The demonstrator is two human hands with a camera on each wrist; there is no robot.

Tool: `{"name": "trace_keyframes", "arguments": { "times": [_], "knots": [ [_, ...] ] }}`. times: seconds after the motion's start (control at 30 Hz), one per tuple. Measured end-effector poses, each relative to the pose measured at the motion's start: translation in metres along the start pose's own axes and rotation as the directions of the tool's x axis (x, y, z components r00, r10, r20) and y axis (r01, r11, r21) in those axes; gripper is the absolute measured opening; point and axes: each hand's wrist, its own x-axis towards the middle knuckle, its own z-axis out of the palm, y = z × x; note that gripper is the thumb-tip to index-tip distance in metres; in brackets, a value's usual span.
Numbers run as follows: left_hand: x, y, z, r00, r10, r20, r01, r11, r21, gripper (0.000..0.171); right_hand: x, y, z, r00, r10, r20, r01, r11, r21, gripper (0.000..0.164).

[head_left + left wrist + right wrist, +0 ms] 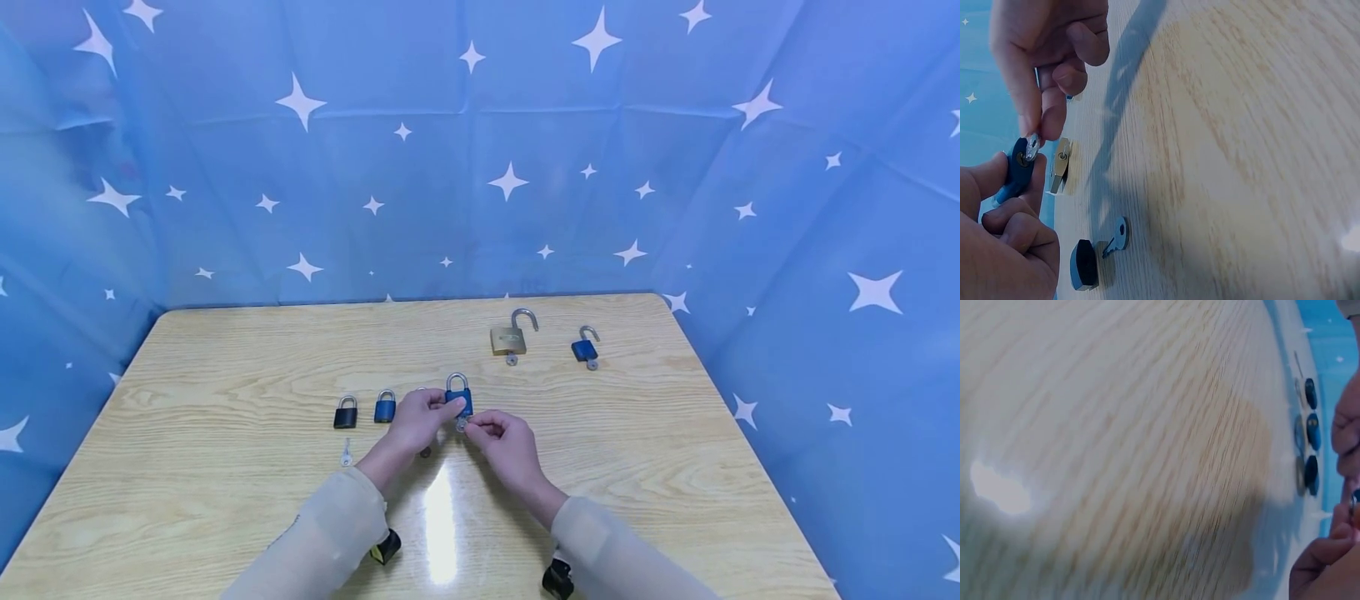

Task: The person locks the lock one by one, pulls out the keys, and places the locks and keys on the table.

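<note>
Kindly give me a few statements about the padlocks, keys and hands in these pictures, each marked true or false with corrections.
1. The left hand holds a blue padlock. True.
2. The right hand hangs idle. False: it pinches a small key at that padlock.
3. The brass padlock is open. True.
4. The leftmost key is inside the black padlock. False: it lies apart from it.
5. The rightmost padlock is blue. True.

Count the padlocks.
6: black padlock, blue padlock at left; dark padlock mostly hidden behind the left hand in head view; held padlock in that hand; brass padlock, smaller padlock farther right.
</note>
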Motion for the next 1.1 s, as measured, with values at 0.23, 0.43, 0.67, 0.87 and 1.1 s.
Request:
{"name": "trace_keyframes", "arguments": {
  "times": [0.23,0.43,0.67,0.87,1.1],
  "knots": [
    [-0.0013,0.0009,0.0017,1.0,0.004,0.008,-0.004,1.0,-0.013,0.029,0.0001,0.002,0.0074,0.997,0.058,-0.058,-0.053,0.995,0.079,0.015],
    [-0.0031,0.0024,0.0022,1.0,0.01,0.023,-0.009,1.0,-0.018,0.031,-0.0009,0.0031,0.0093,0.994,0.085,-0.075,-0.076,0.991,0.11,0.018],
    [-0.0036,0.0023,0.0033,0.999,0.013,0.03,-0.012,0.999,-0.032,0.034,-0.0011,0.0036,0.008,0.995,0.083,-0.051,-0.075,0.987,0.142,0.021],
    [-0.0033,0.001,0.0053,0.999,0.002,0.032,-0.001,1.0,-0.03,0.034,-0.0033,0.003,0.0057,0.996,0.073,-0.043,-0.068,0.99,0.12,0.02],
    [-0.0022,0.0053,0.0038,1.0,-0.003,-0.014,0.003,1.0,-0.017,0.036,-0.0073,0.0024,0.0012,0.997,0.081,-0.003,-0.081,0.996,0.034,0.014]
  ]
}}
